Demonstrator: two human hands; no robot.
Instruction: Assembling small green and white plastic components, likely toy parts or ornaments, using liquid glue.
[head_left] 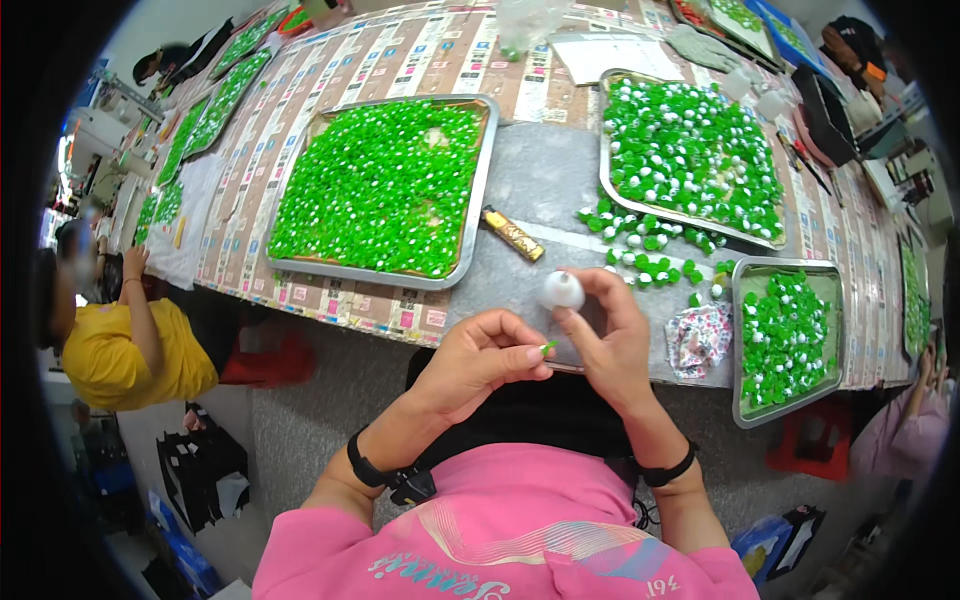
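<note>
While the left hand pinches a tiny green plastic piece between thumb and forefinger at the centre of the frame, the right hand, just beside it, grips a small white squeeze bottle between thumb and fingers. Both hands are near the table's front edge, over a grey mat. Above and left of them, a large metal tray is filled with green pieces bearing white dots; a gold-and-black cylinder lies just beside its right rim. Toward the upper right, a second metal tray holds green pieces with white balls, and loose ones lie scattered below it. Farther right is a smaller metal tray of similar pieces, with a crumpled floral cloth to its left. At the left edge of the frame, a person in a yellow shirt is beside the table.
</note>
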